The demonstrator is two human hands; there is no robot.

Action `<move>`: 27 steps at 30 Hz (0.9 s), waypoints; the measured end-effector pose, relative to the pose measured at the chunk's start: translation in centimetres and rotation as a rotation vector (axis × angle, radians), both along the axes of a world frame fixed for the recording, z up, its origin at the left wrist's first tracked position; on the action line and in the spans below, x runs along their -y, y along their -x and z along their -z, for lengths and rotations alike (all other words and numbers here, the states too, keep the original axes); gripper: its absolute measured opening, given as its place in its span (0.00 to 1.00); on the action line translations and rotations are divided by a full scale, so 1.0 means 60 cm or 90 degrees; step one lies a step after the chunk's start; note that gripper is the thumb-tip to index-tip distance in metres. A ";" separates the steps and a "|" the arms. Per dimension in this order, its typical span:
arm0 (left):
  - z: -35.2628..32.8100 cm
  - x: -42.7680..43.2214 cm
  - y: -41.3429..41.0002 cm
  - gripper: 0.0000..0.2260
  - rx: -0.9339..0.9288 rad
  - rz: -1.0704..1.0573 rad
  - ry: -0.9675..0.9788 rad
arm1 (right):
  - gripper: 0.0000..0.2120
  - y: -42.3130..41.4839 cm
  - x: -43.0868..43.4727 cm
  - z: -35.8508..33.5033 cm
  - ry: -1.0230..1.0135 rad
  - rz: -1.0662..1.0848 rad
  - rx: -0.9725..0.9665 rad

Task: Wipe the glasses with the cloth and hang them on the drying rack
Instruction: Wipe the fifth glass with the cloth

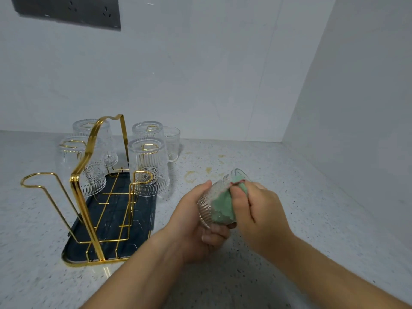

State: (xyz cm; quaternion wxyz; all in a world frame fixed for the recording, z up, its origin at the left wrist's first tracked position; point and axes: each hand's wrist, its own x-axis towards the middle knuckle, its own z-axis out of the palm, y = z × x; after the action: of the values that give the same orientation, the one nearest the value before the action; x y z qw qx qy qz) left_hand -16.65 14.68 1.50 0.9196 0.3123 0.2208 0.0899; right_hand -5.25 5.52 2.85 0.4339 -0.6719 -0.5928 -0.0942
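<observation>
Right of frame centre, the left hand grips a ribbed glass, tilted above the countertop. The right hand pinches a green cloth that lies against the glass and passes over its rim. At lower left, the gold drying rack bears four inverted glasses. Another tumbler stands just behind it.

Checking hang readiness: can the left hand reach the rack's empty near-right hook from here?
Probably yes: only bare counter lies between the left hand and the empty hook; the glass it grips has the cloth pressed to it.
</observation>
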 end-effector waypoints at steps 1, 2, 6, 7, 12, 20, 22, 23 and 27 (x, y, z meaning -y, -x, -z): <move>-0.002 0.000 0.003 0.29 0.000 0.025 0.004 | 0.16 -0.006 0.003 0.001 0.002 -0.007 0.024; -0.002 0.001 0.002 0.30 -0.005 0.033 -0.016 | 0.16 -0.011 0.005 -0.001 -0.002 -0.017 0.014; -0.002 0.025 -0.011 0.27 -0.020 -0.089 -0.262 | 0.25 -0.016 0.004 -0.026 0.005 0.010 -0.251; 0.001 0.029 -0.013 0.27 -0.026 -0.150 -0.336 | 0.27 -0.016 0.000 -0.033 0.014 0.029 -0.319; 0.008 0.041 -0.007 0.10 0.014 -0.362 -0.628 | 0.34 -0.009 -0.018 -0.048 0.078 0.071 -0.457; -0.001 -0.003 0.001 0.28 -0.049 0.026 0.020 | 0.17 -0.001 0.002 0.003 0.038 0.020 -0.015; 0.001 0.000 0.002 0.30 -0.026 0.045 -0.018 | 0.17 -0.013 0.007 -0.002 0.036 -0.002 -0.004; 0.000 0.006 -0.002 0.30 -0.010 0.035 -0.052 | 0.19 -0.017 0.008 -0.008 0.025 -0.006 -0.048; 0.005 0.028 -0.020 0.26 -0.009 -0.141 -0.331 | 0.28 -0.025 -0.004 -0.034 0.041 0.060 -0.335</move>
State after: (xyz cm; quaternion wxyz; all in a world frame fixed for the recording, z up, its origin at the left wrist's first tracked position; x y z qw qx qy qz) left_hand -15.45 12.99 1.18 0.7914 0.5125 0.2297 0.2414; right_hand -3.74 5.75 4.88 0.5467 -0.7134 -0.4306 0.0827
